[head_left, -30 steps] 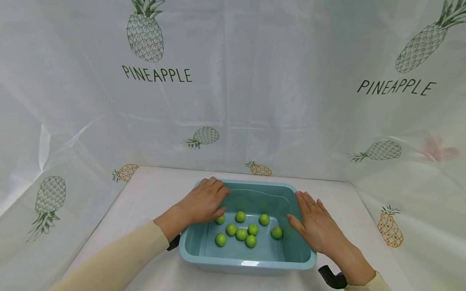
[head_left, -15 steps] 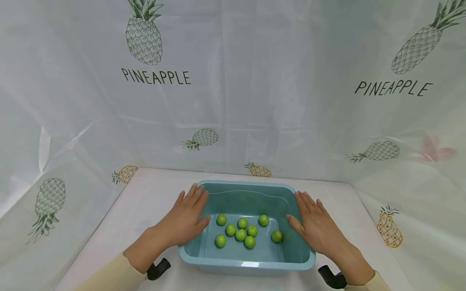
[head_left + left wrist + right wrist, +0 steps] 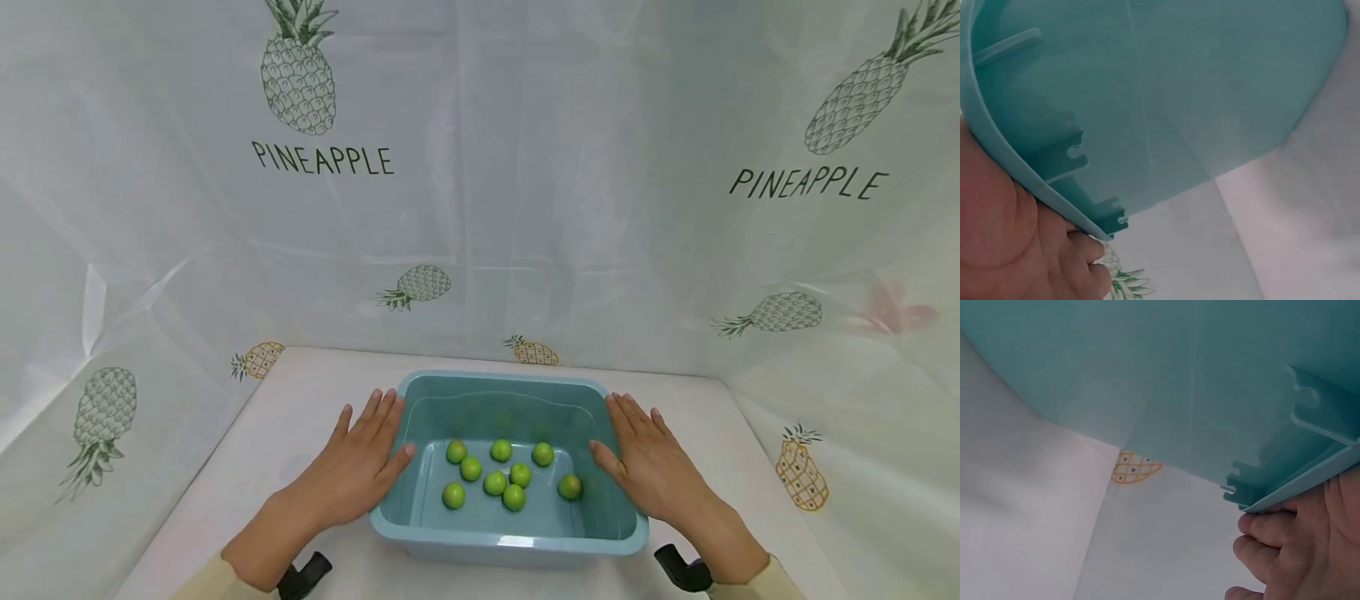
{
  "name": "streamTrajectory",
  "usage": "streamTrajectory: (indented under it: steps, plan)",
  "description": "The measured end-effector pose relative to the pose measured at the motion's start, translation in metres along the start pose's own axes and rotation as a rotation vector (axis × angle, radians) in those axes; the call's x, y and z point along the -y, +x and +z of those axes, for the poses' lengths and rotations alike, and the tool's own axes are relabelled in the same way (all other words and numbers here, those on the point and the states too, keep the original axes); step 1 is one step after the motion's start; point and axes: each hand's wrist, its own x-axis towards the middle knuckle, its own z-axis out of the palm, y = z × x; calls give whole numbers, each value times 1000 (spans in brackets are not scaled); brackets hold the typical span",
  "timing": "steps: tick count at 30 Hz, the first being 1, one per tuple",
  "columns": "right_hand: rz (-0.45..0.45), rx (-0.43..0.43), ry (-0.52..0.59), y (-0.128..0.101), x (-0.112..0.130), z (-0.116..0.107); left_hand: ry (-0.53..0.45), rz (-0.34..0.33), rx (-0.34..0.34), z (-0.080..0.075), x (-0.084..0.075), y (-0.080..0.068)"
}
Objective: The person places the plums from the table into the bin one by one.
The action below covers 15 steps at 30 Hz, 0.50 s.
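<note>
A blue-green plastic basin [image 3: 517, 546] stands on the white table, with several small round green fruits [image 3: 495, 482] spread over its floor. My left hand [image 3: 356, 467] lies flat along the basin's left rim, fingers straight and pointing away from me. On the opposite side, my right hand [image 3: 656, 462] rests on the right rim, its thumb reaching inward over the edge. From below, the left wrist view shows the palm [image 3: 997, 219] against the rim, and the right wrist view shows the fingers [image 3: 1266, 534] beneath the rim's edge. Neither hand holds a fruit.
White sheeting [image 3: 555, 167] printed with pineapples hangs behind and at both sides of the table [image 3: 330, 375]. A black wrist mount [image 3: 303, 575] shows below the left hand, and another mount [image 3: 682, 569] below the right.
My left hand has moved from over the basin's inside out to its left rim, its fingers straightening. A few fruits have rolled slightly. The right hand has stayed on its rim.
</note>
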Motion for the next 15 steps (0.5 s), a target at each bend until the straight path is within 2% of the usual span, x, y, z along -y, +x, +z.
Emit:
streamTrajectory:
  steps: [15]
  plan:
    - [-25, 2, -57, 30, -16, 0, 169, -10, 2, -4, 2, 33]
